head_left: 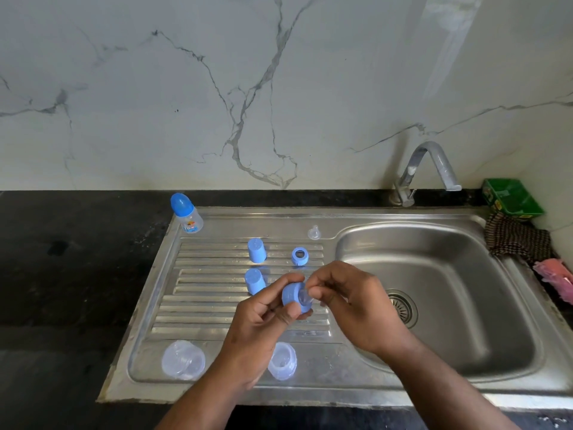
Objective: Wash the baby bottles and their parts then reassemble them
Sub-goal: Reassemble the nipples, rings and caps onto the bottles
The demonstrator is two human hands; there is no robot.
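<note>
Above the ribbed drainboard [198, 293], my left hand [260, 324] grips a blue collar ring [293, 297]. My right hand [350, 305] pinches a clear teat [305, 297] at the ring's opening. Two blue caps [256, 250] [255, 281] stand upside down on the drainboard, with a second blue ring [299, 256] and a loose clear teat [314, 233] behind them. Two clear bottle bodies [183, 360] [282, 360] stand near the front edge. An assembled bottle with a blue cap [186, 213] stands at the drainboard's back left corner.
The steel sink basin [449, 274] with its drain lies to the right, the tap [431, 172] behind it, no water running. A green tray [511, 197], a dark checked cloth [517, 240] and a pink scrubber [555, 276] sit at the far right. Black counter [62, 274] lies left.
</note>
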